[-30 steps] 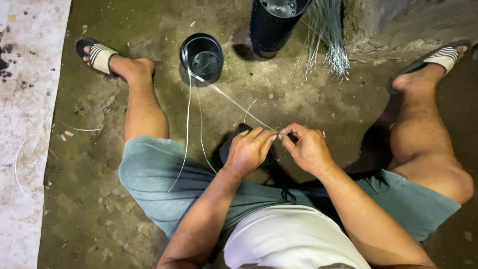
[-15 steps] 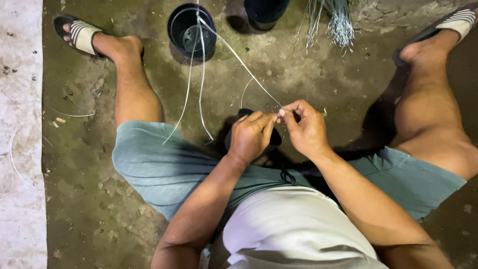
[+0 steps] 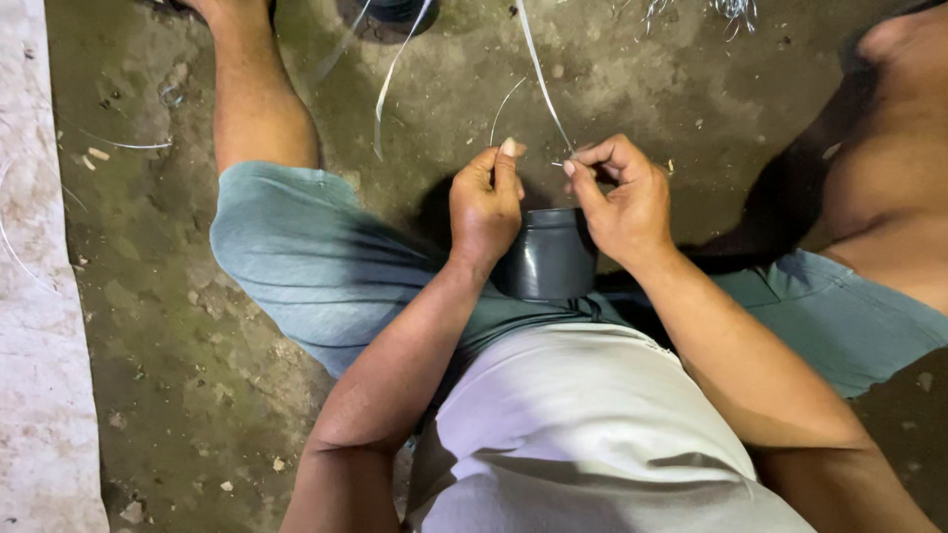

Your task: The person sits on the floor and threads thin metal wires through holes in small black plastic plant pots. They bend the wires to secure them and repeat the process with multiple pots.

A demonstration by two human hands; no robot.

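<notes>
Far out to the left of the left hand, a pale slab ran along the edge of the view, and beside it lay the rough, dirty floor with small chips scattered over it. Nearer that hand, the person's left leg in grey-green shorts stretched away toward the top of the view. Above and to the left of the hand, two pale flat strips hung down from the upper edge, one ending loose just beyond the shorts.

The left hand was curled closed, thumb and forefinger pressed together at its top; whatever they pinched was too fine to make out, though a thin curved strand rose from just above the knuckles. Directly below and between both hands stood a dark round container, touching the heel of the left hand and partly hidden by both.

A pale strip came down from the top edge and ended between the two hands, at the fingertips of the right hand. That hand was bent closed too, thumb and forefinger nipped together on the end of this strip. The two hands sat near each other, not touching.

Below the hands lay a white shirt. To the right of the right hand, the other leg lay in shadow.
</notes>
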